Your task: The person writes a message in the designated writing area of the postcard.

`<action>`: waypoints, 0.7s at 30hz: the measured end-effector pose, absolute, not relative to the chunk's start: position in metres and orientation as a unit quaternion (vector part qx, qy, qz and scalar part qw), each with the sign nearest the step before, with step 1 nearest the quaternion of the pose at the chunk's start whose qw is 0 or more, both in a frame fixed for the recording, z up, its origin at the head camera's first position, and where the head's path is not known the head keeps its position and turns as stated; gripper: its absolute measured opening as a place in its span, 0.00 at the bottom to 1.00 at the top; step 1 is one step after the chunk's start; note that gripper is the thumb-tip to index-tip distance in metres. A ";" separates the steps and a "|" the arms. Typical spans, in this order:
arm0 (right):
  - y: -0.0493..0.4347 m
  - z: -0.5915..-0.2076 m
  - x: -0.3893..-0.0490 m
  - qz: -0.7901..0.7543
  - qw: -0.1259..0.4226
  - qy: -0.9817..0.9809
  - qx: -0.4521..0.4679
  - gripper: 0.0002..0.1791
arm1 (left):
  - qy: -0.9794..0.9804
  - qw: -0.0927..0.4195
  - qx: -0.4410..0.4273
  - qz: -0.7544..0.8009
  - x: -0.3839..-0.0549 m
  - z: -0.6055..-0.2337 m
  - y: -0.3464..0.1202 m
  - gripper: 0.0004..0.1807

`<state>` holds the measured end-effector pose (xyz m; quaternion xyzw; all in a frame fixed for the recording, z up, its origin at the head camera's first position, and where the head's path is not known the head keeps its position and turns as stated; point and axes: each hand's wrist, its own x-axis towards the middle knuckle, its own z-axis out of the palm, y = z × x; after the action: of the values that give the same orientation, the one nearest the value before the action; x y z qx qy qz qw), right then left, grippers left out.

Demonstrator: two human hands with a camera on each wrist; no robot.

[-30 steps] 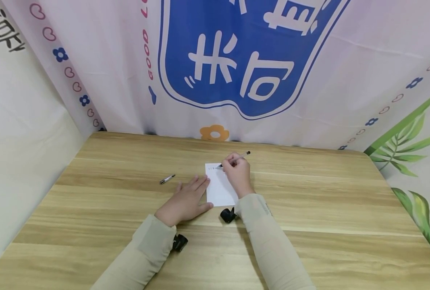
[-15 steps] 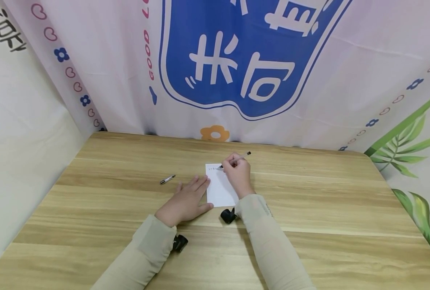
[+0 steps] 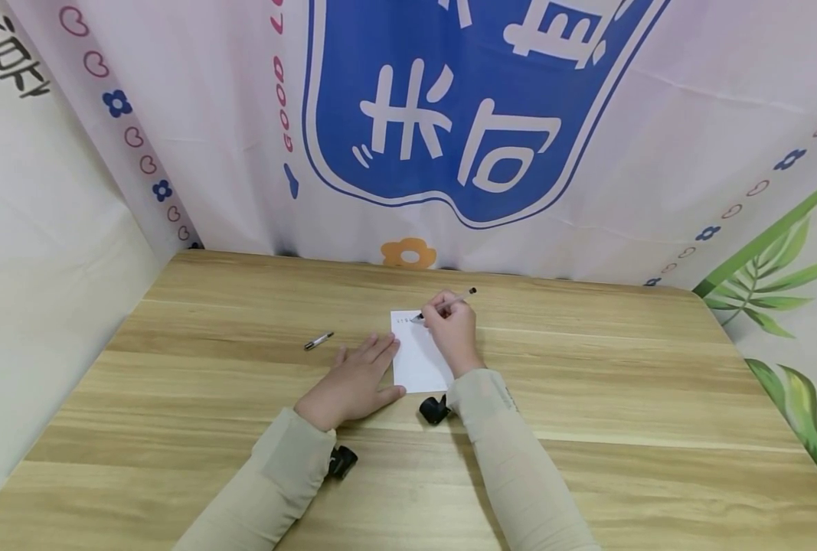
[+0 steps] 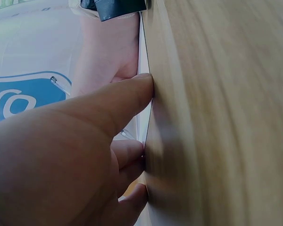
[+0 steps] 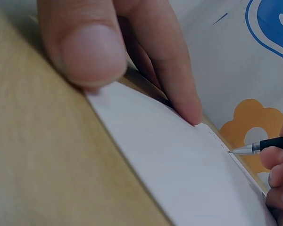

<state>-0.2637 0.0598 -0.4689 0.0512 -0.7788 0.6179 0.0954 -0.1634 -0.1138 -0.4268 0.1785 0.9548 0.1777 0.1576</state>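
Note:
A small white sheet of paper (image 3: 418, 360) lies on the wooden table, with a short row of dark marks along its top edge. My right hand (image 3: 453, 335) pinches a pen (image 3: 462, 295) with a clear barrel and dark grip. In the right wrist view the tip of that pen (image 5: 245, 149) meets the paper (image 5: 155, 146) near its far edge. Flat at the paper's left side, my left hand (image 3: 353, 383) presses the edge with its fingertips and thumb. The left wrist view shows the left hand (image 4: 85, 132) with thumb and fingers down on the table.
A pen cap or short pen piece (image 3: 318, 340) lies left of the paper. Black wrist cameras sit under both cuffs, one (image 3: 434, 410) just below the paper. Behind the table (image 3: 174, 367) hangs a printed curtain (image 3: 243, 153) with a blue emblem.
Both hands stay in almost the same place. Any movement of the pen tip is too small to make out clearly.

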 end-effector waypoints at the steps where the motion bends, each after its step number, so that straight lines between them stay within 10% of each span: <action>1: 0.060 -0.469 -0.264 0.618 0.095 -0.778 0.053 0.06 | 0.955 0.158 0.178 0.176 -0.163 -0.427 -0.114 0.42; 21: 0.060 -0.467 -0.263 0.607 0.099 -0.786 0.056 0.07 | 0.955 0.159 0.177 0.176 -0.164 -0.429 -0.114 0.41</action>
<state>-0.2629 0.0597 -0.4672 0.0557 -0.7861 0.6075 0.0994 -0.1638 -0.1138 -0.4286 0.1770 0.9552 0.1763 0.1587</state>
